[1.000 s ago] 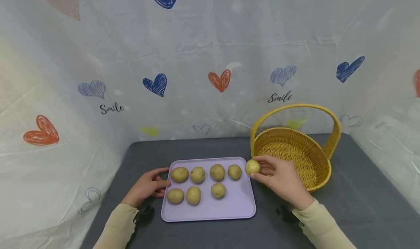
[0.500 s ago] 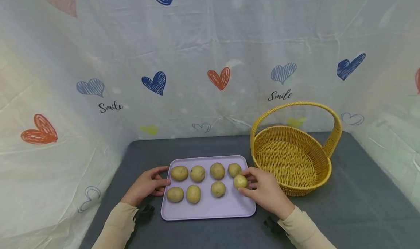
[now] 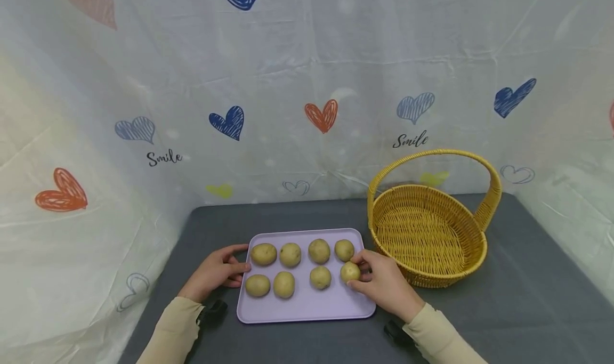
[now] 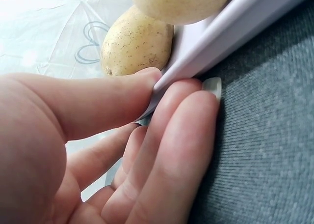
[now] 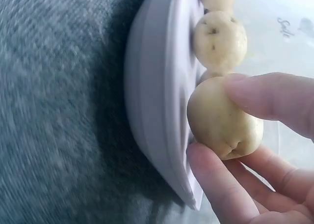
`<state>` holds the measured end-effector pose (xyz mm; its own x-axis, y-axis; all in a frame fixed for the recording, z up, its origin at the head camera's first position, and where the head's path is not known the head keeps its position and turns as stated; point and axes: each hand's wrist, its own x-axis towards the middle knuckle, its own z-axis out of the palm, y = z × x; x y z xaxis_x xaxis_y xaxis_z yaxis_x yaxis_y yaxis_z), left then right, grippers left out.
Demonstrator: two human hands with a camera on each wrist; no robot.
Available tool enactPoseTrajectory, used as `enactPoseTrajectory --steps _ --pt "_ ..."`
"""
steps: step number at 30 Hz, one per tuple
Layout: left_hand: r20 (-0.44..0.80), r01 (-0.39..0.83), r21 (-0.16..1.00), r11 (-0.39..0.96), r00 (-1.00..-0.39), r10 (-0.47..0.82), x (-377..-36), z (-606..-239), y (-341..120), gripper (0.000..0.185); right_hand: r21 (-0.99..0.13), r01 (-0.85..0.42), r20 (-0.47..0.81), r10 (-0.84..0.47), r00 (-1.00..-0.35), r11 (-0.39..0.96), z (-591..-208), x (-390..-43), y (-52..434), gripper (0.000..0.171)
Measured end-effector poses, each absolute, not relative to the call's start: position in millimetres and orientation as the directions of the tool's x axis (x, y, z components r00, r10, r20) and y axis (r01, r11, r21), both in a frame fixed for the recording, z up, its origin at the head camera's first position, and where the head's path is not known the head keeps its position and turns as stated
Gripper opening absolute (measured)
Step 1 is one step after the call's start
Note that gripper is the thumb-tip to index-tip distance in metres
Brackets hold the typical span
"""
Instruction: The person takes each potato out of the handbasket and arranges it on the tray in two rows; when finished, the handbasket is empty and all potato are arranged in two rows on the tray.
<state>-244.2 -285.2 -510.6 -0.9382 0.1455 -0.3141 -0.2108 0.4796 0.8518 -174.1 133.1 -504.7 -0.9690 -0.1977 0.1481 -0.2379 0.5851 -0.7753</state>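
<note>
1. On the lilac tray, near right corner, my right hand pinches a potato, setting it down.
2. Left hand grips the tray's left rim.
3. Next, I judge, the fingers must loosen gently.

left wrist: tray cut off | right wrist: cloth blurred

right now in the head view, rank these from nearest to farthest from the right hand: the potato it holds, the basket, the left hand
1. Potato: pinched in the right hand, at the tray's right end.
2. Basket: just right of that hand, on the cloth.
3. Left hand: across the tray, at its left edge.
</note>
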Motion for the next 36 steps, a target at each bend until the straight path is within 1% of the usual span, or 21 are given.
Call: enactPoseTrajectory --steps 14,24,28,31,36 --pt "-0.307 -0.211 0.844 0.494 -0.944 0.123 -247.0 -508.9 -283.4 0.072 -0.806 -0.215 0.127 -0.195 -0.973 0.551 -505.8 -170.9 127.5 0.036" --pt "-0.307 -0.206 0.85 0.485 -0.942 0.137 -245.9 -508.0 -282.7 0.072 -0.775 -0.169 0.086 -0.164 -0.983 0.609 -500.1 -170.0 134.3 0.037" --pt "-0.314 -0.215 0.85 0.481 -0.94 0.135 -241.4 -509.8 -283.6 0.073 -0.77 -0.172 0.072 -0.185 -0.98 0.614 -499.3 -168.5 135.5 0.036" --pt "-0.32 -0.226 0.847 0.481 -0.939 0.122 -239.1 -510.8 -284.3 0.073 -0.729 -0.208 0.091 -0.208 -0.974 0.652 -497.6 -168.2 135.5 0.037" --pt "-0.319 -0.231 0.845 0.483 -0.942 0.107 -240.0 -511.9 -284.3 0.073 -0.6 -0.277 0.157 -0.229 -0.961 0.751 -490.7 -165.4 136.3 0.042"
